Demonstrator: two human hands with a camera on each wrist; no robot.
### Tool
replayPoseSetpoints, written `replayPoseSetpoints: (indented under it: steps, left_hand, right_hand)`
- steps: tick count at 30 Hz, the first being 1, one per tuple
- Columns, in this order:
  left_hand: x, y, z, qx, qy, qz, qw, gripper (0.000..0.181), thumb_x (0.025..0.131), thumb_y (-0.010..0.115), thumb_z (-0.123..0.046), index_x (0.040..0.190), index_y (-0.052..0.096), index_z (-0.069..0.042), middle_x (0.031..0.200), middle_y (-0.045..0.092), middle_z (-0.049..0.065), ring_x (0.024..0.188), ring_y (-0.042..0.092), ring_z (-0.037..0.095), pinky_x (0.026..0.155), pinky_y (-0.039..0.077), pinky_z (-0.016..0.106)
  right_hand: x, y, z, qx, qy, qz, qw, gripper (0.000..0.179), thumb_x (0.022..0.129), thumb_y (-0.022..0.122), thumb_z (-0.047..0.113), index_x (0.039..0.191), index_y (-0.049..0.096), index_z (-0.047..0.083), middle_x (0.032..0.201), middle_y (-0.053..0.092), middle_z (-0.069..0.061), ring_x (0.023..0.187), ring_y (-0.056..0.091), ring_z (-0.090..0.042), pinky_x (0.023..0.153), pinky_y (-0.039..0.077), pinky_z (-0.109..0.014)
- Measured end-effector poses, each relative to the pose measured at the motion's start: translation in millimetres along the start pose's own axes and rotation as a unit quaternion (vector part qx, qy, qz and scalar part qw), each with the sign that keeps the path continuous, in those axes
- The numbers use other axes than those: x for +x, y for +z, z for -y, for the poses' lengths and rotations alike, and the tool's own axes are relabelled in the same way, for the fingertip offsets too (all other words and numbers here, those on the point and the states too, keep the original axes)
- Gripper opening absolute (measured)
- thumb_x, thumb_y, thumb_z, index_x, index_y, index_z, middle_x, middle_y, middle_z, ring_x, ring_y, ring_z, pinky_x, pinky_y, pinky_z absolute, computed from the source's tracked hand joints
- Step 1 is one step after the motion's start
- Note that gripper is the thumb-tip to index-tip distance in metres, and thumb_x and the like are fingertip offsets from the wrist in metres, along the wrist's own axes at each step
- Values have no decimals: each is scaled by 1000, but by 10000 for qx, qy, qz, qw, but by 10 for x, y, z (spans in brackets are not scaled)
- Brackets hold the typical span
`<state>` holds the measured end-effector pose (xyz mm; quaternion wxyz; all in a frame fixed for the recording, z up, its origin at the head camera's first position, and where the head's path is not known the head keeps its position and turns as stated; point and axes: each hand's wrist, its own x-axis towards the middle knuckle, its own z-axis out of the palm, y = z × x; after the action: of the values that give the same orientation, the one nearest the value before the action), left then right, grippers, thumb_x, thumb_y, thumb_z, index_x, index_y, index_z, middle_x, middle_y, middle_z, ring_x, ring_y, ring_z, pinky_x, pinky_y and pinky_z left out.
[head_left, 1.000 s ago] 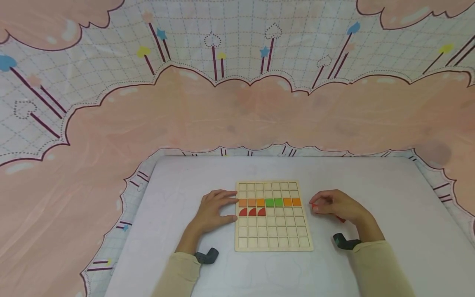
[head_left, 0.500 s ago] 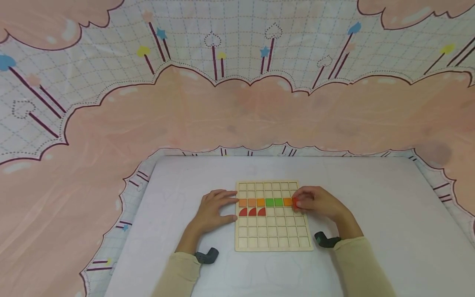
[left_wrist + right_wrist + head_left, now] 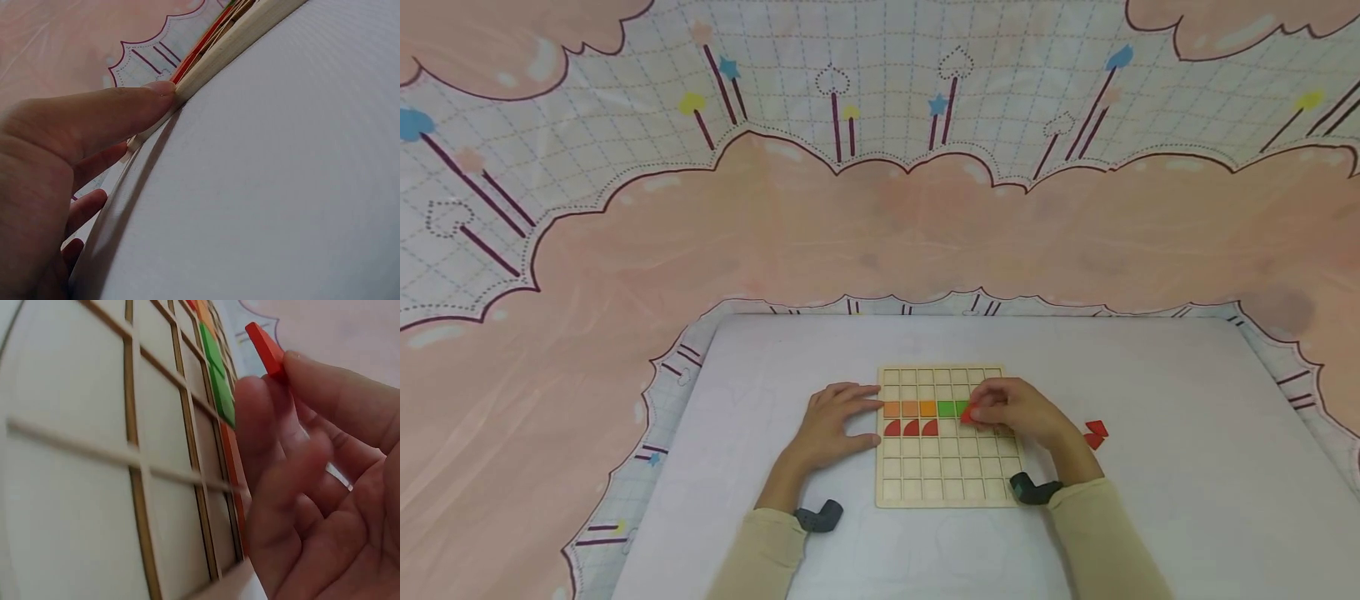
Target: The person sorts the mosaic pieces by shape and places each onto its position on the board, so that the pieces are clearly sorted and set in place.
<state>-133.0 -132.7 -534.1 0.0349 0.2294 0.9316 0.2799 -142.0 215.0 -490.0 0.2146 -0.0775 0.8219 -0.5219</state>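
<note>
A wooden grid board [image 3: 917,471] lies on the white table. One row holds orange tiles [image 3: 900,409] and green tiles [image 3: 945,409]; in the row below sit red quarter-circle tiles [image 3: 911,428] at the left. My left hand [image 3: 829,427] rests against the board's left edge, fingers extended, and the left wrist view has its thumb [image 3: 125,115] at the wooden side. Over the board, my right hand [image 3: 1022,411] pinches another red tile [image 3: 265,349] between thumb and fingertips, above the grid. Part of the tile row is hidden beneath this hand.
Two loose red tiles [image 3: 1096,428] lie on the table right of the board, beside the right wrist. Each wrist carries a dark camera mount [image 3: 820,517]. A patterned cloth [image 3: 880,233] hangs behind the table [image 3: 1187,417].
My right hand has moved left from beside the board to over it, carrying the red tile. The loose red tiles on the right are now uncovered. The left hand has stayed put.
</note>
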Motion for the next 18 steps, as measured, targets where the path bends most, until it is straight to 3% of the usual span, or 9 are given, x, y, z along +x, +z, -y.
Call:
replayPoseSetpoints:
  steps: [8,18]
  left_hand:
    - [1,11,14,60,-29,-9,10000,56,84,77,-48,135,67,-30,155,51,-12,145,38,22,119,27,56]
    - [3,23,35,46,109,-80,9999,56,83,78,-49,135,68,-30,153,52,-13,144,40,22,117,28,56]
  right_hand:
    - [75,175,35,-333,-132,-62,9993,15,89,79,20,97,72,10,79,70,-4,72,65,-20,70,52,-31]
    - [116,275,73,-133,362,-361,9986,12,87,80,16,94,74,8,78,68,-3,65,63,-19,65,50,-29]
